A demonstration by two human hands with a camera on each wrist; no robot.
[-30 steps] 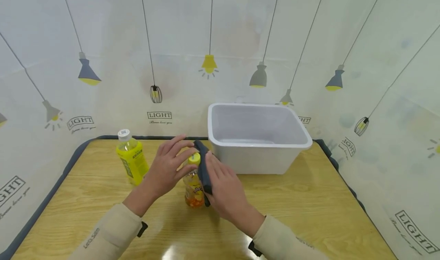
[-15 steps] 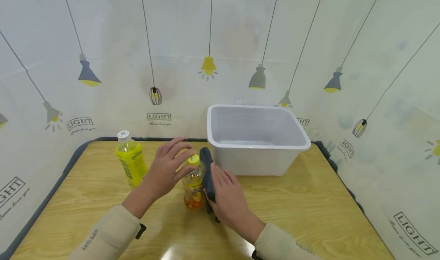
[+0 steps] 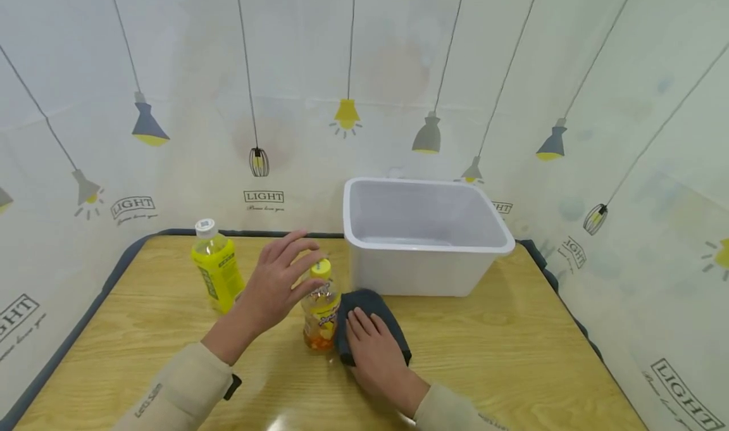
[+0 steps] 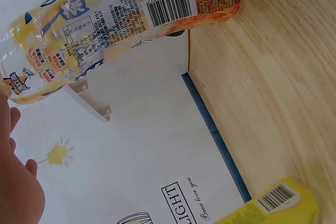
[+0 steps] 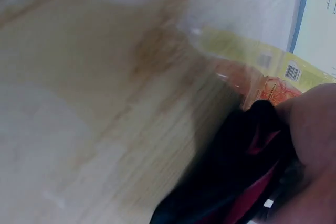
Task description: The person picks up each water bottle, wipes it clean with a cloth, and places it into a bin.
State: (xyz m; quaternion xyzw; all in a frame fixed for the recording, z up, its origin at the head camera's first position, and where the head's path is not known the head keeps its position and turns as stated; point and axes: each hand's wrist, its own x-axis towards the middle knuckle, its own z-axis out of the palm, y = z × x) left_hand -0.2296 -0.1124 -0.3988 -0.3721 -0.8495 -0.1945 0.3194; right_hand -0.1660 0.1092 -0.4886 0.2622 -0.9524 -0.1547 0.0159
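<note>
A clear bottle with a yellow cap (image 3: 321,268) and orange bits at its bottom stands upright mid-table; its printed label with a barcode (image 4: 169,8) shows in the left wrist view. My left hand (image 3: 278,280) holds this bottle at the cap, thumb and fingers curved around the top. Just right of the bottle lies a dark folded cloth (image 3: 373,303), with red showing in its folds in the right wrist view. My right hand (image 3: 377,358) holds the cloth, fingers stretched over its top, the thumb hidden beneath. The cloth's left edge is right at the bottle's side.
A large white bin (image 3: 421,269) stands behind the cloth, toward the back right. On the left, a yellow-green bottle (image 3: 219,269) with a white cap stands behind my left forearm. Wood-grain table (image 3: 512,368) surface extends to a dark edging along the printed wall sheet.
My right hand has swung the cloth from upright against the bottle down to the right, so its broad face now shows. My left hand has stayed at the bottle's top.
</note>
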